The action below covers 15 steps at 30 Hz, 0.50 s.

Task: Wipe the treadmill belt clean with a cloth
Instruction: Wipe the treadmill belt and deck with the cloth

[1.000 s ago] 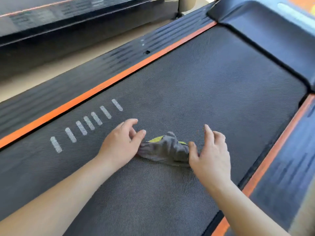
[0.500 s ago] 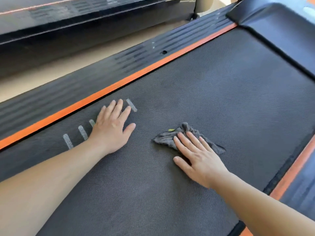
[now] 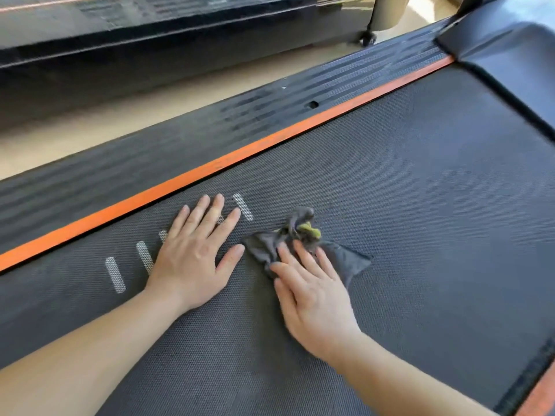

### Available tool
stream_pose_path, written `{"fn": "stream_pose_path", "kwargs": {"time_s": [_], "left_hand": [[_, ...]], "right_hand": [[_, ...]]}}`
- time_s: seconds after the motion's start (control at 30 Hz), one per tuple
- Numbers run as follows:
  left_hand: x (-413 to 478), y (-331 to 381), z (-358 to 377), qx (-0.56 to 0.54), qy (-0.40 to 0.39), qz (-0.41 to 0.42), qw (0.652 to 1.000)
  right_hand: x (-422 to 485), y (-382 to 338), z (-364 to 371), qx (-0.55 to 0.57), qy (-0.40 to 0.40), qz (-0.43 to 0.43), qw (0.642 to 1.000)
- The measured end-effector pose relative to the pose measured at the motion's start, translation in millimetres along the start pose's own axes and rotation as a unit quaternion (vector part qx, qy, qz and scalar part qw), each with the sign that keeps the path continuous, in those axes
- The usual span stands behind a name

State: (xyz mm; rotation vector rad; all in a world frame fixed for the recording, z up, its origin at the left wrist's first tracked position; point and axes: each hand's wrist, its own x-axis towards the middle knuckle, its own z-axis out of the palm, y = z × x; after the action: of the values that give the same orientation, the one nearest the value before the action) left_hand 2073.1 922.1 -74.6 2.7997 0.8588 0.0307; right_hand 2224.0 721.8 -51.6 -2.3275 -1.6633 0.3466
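Now right hand presses cloth; left hand flat on belt

Beige floor separates the ribbed rail from a dark machine.

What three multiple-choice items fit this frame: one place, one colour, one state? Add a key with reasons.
1. Where does the left hand lie?
A) on a handlebar
B) on the belt, over the white dashes
C) raised in the air

2. What colour is the stripe along the belt's edge?
A) blue
B) white
C) orange

3. How is the right hand?
A) straight fingers pressing the cloth
B) lifted off the belt
C) a fist holding nothing

Key:
1 B: its palm lies flat on the belt, covering some dashes.
2 C: the band beside the belt is orange.
3 A: its fingers lie straight on the grey cloth.
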Motion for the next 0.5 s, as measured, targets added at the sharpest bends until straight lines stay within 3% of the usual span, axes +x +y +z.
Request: {"fn": "stream_pose_path", "kwargs": {"time_s": [0.1,0.2,0.27,0.33,0.37,0.43,0.5], "left_hand": [[0,-2,1,-0.001,-0.002,0.000,1.000],[1,-2,2,-0.008,-0.001,0.001,1.000],[1,-2,1,-0.008,-0.003,-0.001,1.000],[1,-1,1,-0.006,-0.004,-0.004,1.000],[0,-1,0,-0.005,-0.005,-0.003,1.000],[0,-2,0,-0.004,0.001,-0.001,1.000],[1,-2,-1,-0.007,0.002,0.003,1.000]], "right_hand": [[15,51,-24,-0.053,-0.082,-0.046,0.994],[54,90,-44,-0.087,-0.075,0.097,0.989],[79,85,-43,-0.055,-0.042,0.202,0.977],[94,59,-35,-0.009,-0.019,0.249,0.968],[94,42,-32,0.014,-0.012,0.233,0.972],[80,17,-27,0.044,-0.024,0.105,0.993],[61,17,-32,0.033,-0.108,-0.025,0.993]]}}
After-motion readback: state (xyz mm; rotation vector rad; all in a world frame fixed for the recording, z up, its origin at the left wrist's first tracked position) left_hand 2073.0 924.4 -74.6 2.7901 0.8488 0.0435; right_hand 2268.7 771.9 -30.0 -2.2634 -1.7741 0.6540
